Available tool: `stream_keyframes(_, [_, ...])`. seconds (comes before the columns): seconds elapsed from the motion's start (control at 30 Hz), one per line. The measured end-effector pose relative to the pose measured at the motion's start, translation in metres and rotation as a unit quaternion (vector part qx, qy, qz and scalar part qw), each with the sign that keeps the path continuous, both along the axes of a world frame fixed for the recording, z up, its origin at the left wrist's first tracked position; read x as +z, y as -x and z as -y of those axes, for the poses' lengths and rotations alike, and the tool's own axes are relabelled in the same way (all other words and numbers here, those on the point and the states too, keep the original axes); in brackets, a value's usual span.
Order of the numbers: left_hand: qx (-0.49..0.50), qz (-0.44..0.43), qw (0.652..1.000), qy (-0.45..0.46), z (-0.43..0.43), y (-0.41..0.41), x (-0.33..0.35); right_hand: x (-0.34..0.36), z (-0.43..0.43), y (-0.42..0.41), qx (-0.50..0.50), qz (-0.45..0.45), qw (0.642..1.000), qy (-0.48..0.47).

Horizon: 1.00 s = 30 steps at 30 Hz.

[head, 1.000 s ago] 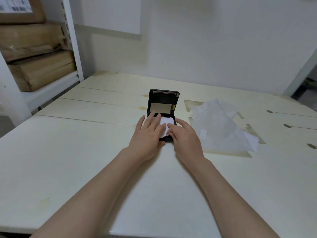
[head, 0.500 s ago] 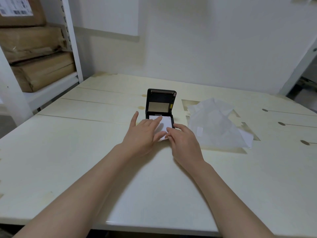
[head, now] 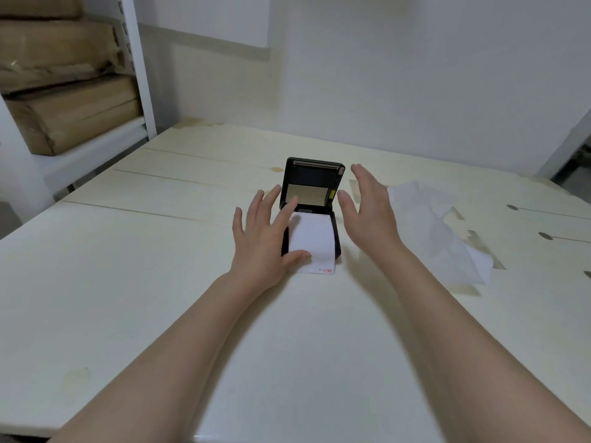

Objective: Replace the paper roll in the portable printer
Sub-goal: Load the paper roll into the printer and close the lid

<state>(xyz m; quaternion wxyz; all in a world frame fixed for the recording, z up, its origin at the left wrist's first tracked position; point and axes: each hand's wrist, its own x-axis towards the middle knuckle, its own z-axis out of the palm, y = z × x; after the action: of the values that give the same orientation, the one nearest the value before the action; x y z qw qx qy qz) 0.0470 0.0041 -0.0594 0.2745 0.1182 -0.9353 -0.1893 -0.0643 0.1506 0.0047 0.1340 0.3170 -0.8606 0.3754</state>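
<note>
Hands (head: pixel 262 241) (head: pixel 367 212) splayed — left thumb (barely) touches paper (head: pixel 311 241).

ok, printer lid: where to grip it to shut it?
Take the lid by its top free edge, from behind, and fold it toward you. It stands upright, hinged at the base, so the top edge gives most leverage. The right hand is nearest; keep the paper tail out front.

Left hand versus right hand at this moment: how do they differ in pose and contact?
The left hand lies low and palm-down, its thumb on the paper strip; the right hand is raised, palm turned inward, touching nothing visible. The left sits beside the printer base; the right is level with its raised lid. Both are open, fingers spread.
</note>
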Motion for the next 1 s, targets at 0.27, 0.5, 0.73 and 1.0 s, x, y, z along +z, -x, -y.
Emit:
stream_keyframes(0.27, [0.045,-0.022,0.997,-0.054,-0.003,-0.001,0.008,0.008,0.026,0.011,0.044,0.1,0.991,0.072])
stream_keyframes(0.5, [0.053,-0.042,0.997,-0.048,-0.006,-0.003,0.01,-0.012,-0.005,-0.01,0.091,0.074,0.988,0.105])
stream_keyframes(0.73, [0.063,-0.044,0.996,-0.033,-0.006,-0.004,0.008,-0.041,-0.026,-0.025,0.107,0.01,0.994,0.012])
stream_keyframes(1.0, [0.003,0.013,0.999,0.036,0.001,-0.01,0.007,-0.037,-0.018,-0.024,0.069,0.005,0.998,0.003])
